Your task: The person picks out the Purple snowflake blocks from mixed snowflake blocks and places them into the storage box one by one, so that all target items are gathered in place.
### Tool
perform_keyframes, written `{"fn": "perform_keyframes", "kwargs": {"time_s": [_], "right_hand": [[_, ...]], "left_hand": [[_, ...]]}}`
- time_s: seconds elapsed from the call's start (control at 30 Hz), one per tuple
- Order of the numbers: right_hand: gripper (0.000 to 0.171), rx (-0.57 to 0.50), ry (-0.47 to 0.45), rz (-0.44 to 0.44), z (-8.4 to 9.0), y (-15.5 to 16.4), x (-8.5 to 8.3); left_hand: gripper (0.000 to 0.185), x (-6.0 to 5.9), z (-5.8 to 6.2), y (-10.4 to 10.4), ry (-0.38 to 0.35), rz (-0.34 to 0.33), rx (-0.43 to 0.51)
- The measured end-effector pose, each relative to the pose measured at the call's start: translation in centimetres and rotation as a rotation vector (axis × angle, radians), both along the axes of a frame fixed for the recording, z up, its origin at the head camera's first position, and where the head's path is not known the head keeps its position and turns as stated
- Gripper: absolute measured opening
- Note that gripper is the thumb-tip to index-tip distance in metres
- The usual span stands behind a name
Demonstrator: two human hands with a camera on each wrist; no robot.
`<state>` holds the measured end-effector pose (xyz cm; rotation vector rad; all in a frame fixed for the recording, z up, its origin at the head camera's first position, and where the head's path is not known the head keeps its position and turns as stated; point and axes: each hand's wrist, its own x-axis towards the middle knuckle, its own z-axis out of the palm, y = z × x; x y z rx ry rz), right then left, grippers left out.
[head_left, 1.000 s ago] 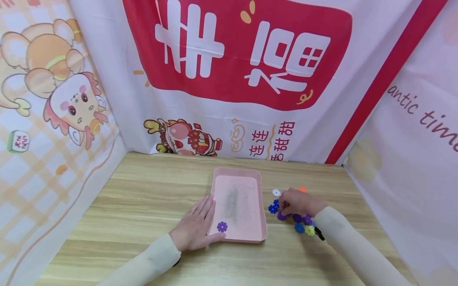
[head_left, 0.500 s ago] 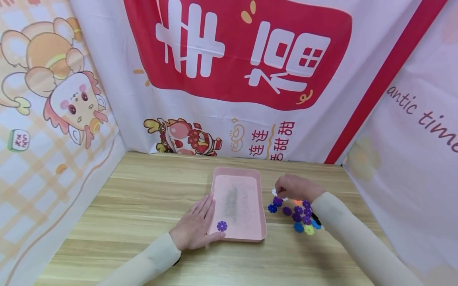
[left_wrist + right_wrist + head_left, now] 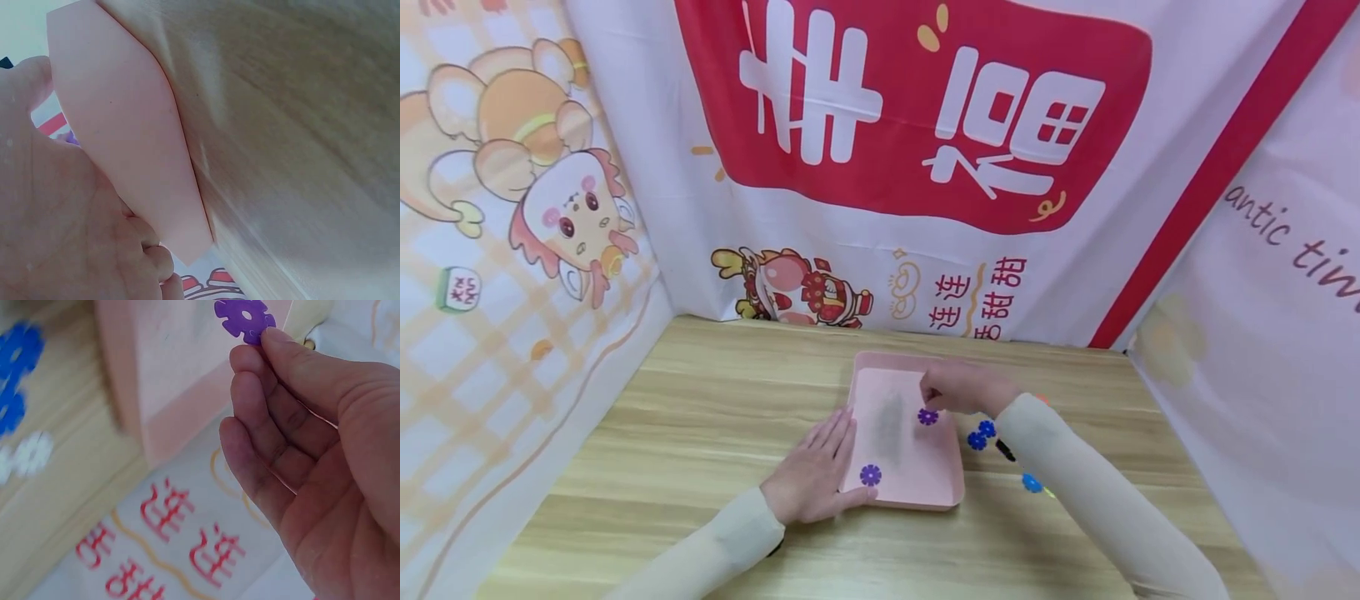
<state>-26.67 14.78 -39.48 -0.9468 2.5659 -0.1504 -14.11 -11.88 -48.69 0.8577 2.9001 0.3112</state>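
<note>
Purple snowflake disc held over the pink tray

Head view: the right hand (image 3: 958,388) pinched a purple snowflake disc (image 3: 928,417) above the pink tray (image 3: 901,367), where one purple disc (image 3: 870,475) already lay; blue discs (image 3: 981,435) remained on the table (image 3: 715,400). The left hand (image 3: 814,477) rested flat against the tray's edge, fingers straight. Left wrist view: palm against the tray wall. Right wrist view: fingers (image 3: 275,394) gripped the disc's edge.

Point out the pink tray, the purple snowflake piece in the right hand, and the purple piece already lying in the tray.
pink tray (image 3: 898,373): head view, bare floor.
held purple piece (image 3: 244,317): right wrist view, centre.
lying purple piece (image 3: 870,475): head view, centre.
</note>
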Motion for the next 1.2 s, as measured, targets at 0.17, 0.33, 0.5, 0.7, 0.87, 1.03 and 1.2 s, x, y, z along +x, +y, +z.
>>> {"fn": "perform_keyframes", "kwargs": {"time_s": [0.17,0.33,0.5,0.7,0.87,1.03,1.2], "right_hand": [[0.010,-0.031,0.010,0.077,-1.8,-2.7,0.1],[0.009,-0.061,-0.008,0.112,-3.0,-4.8,0.3],[0.010,-0.093,-0.022,0.121,-4.3,-5.8,0.5],[0.010,-0.135,-0.063,0.100,-5.4,-6.4,0.3],[0.010,-0.136,-0.122,0.054,-6.1,-6.7,0.1],[0.011,-0.093,-0.161,-0.013,-6.6,-6.8,0.1],[0.011,-0.070,-0.163,-0.052,-6.4,-6.8,0.4]], "left_hand": [[0.104,0.0,0.2,0.1,-0.003,0.007,-0.010],[0.104,0.0,0.1,0.1,0.003,0.007,-0.007],[0.105,-0.1,-0.1,0.2,-0.002,0.010,-0.013],[0.105,-0.1,-0.1,0.1,-0.009,0.015,-0.023],[0.104,0.0,-0.1,0.1,-0.006,0.014,-0.026],[0.104,-0.1,-0.5,0.0,0.013,0.008,-0.008],[0.105,-0.1,-0.3,0.0,0.012,0.009,-0.011]]}}
